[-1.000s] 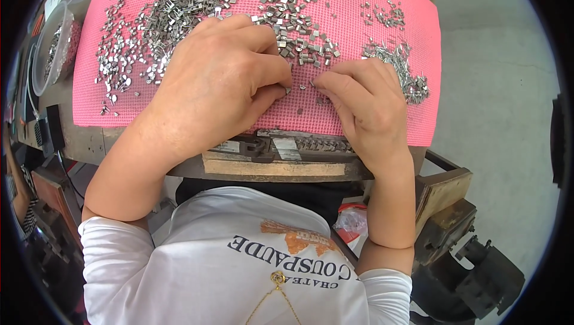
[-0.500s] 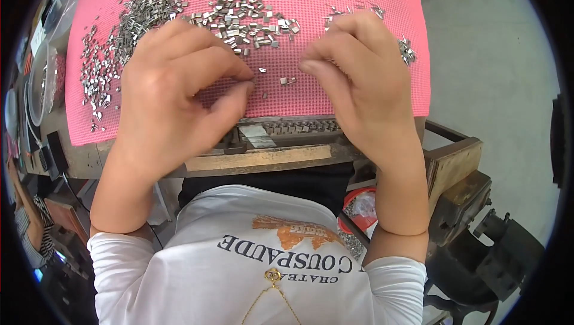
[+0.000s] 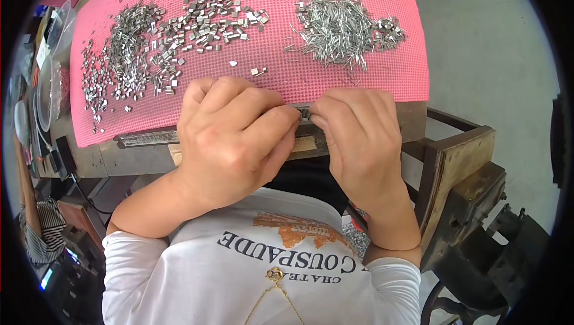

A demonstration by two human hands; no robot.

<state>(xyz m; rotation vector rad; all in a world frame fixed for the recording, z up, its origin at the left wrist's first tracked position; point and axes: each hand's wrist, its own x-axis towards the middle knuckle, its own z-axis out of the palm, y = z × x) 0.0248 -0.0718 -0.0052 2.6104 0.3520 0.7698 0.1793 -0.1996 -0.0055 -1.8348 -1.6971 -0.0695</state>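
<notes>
At the bench's front edge, my left hand (image 3: pixel 236 139) is closed, its thumb and fingertips pinched over a narrow metal rail (image 3: pixel 148 138). My right hand (image 3: pixel 366 139) pinches just beside it, the two sets of fingertips nearly meeting. Whatever lies in either pinch is too small or hidden to make out. Beyond the hands, a pink mesh mat (image 3: pixel 269 89) bears loose metal parts. Small flat metal pieces (image 3: pixel 209 17) are heaped mid-left, and thin metal pins (image 3: pixel 338 29) lie in a pile behind my right hand. A few single pieces (image 3: pixel 258 71) sit closer in.
Plastic tubs (image 3: pixel 54 95) line the left side of the bench. To the lower right stands a dark metal machine (image 3: pixel 472 235) by a wooden-sided frame (image 3: pixel 454 172). A co-worker's striped sleeve (image 3: pixel 45 235) shows at far left. Below the bench is a container of metal bits (image 3: pixel 357 238).
Both hands have come down from over the mat to the rail at the front edge, and their fingertips have drawn together. The pin pile is now uncovered.
</notes>
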